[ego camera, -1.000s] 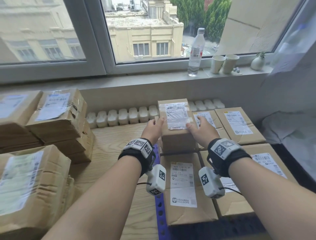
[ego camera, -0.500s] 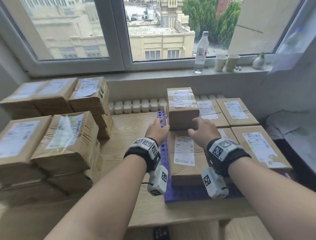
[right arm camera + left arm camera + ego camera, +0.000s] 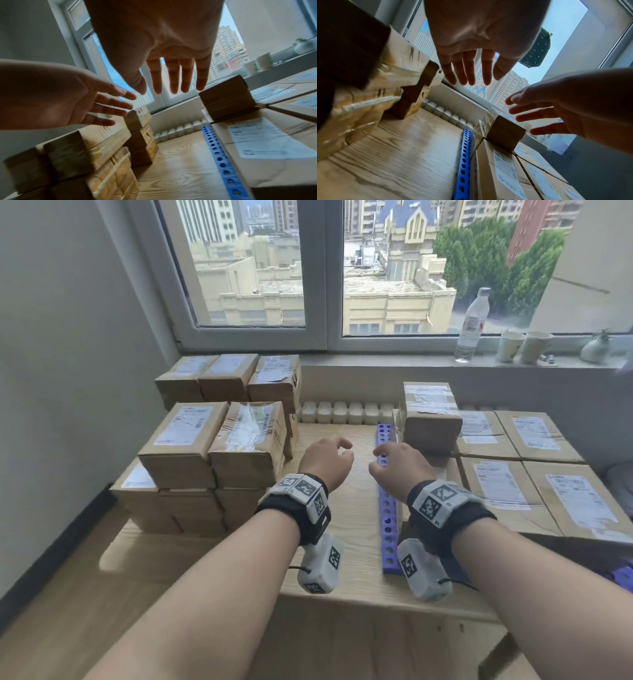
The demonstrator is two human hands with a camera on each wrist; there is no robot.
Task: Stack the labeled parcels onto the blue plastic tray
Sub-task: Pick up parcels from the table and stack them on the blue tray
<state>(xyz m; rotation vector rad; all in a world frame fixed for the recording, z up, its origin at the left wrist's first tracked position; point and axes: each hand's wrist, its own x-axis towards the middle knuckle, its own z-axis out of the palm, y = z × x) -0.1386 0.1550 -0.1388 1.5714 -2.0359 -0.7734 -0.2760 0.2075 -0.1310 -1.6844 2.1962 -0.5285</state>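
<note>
Both your grips were empty w/ fingers spread loose: left hand (image 3: 325, 462) and right hand (image 3: 402, 470) hung over the pale wooden surface (image 3: 346, 508). The small taped brown cardboard parcel (image 3: 430, 419) sat atop flat labeled parcels on the blue perforated plastic tray (image 3: 387, 508), just beyond your right hand; more brown parcels (image 3: 212, 446) stood stacked at left.

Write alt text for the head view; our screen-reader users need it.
Two open bare hands, left hand and right hand, hover over a light wooden table, between stacked brown cardboard parcels and a blue perforated plastic tray carrying labelled parcels.
</note>
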